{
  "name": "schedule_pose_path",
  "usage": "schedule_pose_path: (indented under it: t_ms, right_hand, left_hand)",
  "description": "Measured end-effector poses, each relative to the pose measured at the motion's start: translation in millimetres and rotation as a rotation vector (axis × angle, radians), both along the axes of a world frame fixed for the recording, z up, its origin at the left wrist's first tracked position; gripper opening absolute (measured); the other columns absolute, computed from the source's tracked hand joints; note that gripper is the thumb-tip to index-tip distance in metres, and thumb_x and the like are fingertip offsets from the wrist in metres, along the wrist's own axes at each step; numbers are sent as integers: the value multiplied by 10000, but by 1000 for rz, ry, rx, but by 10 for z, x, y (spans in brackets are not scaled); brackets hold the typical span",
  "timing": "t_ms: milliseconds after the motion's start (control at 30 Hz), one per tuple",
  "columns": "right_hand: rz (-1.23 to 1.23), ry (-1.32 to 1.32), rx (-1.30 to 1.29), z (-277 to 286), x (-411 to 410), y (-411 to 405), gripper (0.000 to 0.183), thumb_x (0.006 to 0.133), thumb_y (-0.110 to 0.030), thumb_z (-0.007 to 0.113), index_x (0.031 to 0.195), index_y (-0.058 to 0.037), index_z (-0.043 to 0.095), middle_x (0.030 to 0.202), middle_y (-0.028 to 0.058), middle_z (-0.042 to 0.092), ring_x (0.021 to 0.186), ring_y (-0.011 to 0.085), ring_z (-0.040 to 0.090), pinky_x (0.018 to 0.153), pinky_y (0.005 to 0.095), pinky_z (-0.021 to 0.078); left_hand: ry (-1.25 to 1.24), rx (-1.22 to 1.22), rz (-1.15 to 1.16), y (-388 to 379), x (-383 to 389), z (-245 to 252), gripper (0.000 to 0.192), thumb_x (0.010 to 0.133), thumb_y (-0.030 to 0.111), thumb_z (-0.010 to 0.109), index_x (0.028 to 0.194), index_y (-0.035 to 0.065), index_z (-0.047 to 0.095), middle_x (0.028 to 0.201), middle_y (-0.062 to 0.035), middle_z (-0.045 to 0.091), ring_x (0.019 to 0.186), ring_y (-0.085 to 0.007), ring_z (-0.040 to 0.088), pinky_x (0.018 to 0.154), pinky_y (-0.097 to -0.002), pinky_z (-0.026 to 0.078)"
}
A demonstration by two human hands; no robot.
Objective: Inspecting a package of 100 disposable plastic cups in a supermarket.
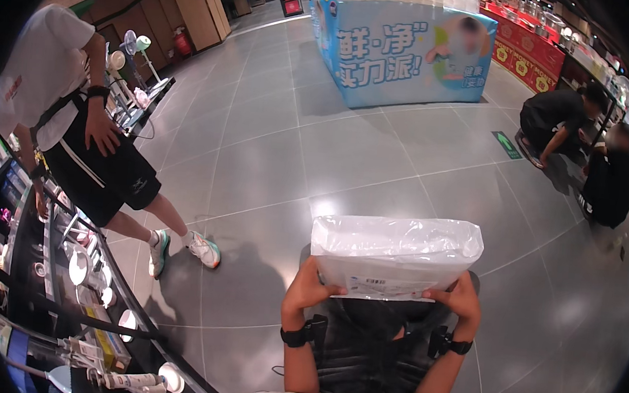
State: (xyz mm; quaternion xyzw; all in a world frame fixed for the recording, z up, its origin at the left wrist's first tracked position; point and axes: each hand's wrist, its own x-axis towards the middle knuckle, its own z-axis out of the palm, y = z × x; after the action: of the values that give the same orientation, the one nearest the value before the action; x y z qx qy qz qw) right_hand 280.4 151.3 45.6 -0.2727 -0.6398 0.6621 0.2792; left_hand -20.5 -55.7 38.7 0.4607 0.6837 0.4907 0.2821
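Note:
A white plastic-wrapped package (393, 258) is held out in front of me above the floor. Its glossy film is crinkled on top, and a label with a barcode shows on the side toward me. My left hand (310, 287) grips its near left corner, thumb on the label side. At the near right corner my right hand (457, 296) holds it the same way. The fingers of both hands are mostly hidden beneath or behind the package. Each wrist wears a black strap with a small device.
A display shelf (133, 315) with household goods curves along my left. Beside it stands a person (93, 123) in black shorts. Two people crouch by the right-hand shelves, one nearer the aisle (556, 118). A blue printed display stand (403, 59) rises ahead on the grey tiled floor (250, 164).

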Motion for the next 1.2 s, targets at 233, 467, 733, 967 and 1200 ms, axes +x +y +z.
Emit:
schedule_pose_path:
  t_ms: [233,467,733,967,1200]
  right_hand:
    - [38,-133,114,159,-37,-32,840,618,-41,967,1353,4,562,1285,106,673,1227,222,604,1089,385,450]
    - [83,-194,384,-33,107,-31,798,643,-78,965,1339,-4,582,1194,93,713,1027,210,690,844,350,571]
    - [-29,-51,191,104,166,-247,870,633,-74,972,1385,-4,542,1308,101,669,1247,228,596,1079,379,449]
    - [-1,-10,162,359,363,-405,866,627,-74,971,1381,0,550,1314,103,667,1246,232,593,1096,369,431]
    - [-12,-38,237,556,564,-553,815,622,-47,956,1348,-2,589,1292,107,679,1244,227,592,1092,369,433]
  left_hand:
    - [-144,92,-28,-17,88,248,615,660,103,958,1182,-42,668,1126,-122,742,1029,-193,673,918,-352,544]
    - [-201,-18,87,-97,147,222,630,683,136,958,1220,-9,664,1123,-111,736,1057,-211,672,954,-368,532]
    - [49,-70,160,-321,324,435,592,674,174,962,1170,-7,694,1104,-106,751,1049,-237,681,945,-389,531]
    - [51,-36,83,-490,566,775,621,660,174,961,1184,-14,686,1097,-135,759,1020,-235,702,914,-383,541]
    - [81,-38,8,-580,678,856,603,658,169,958,1165,-20,692,1074,-153,763,984,-231,714,889,-372,552]
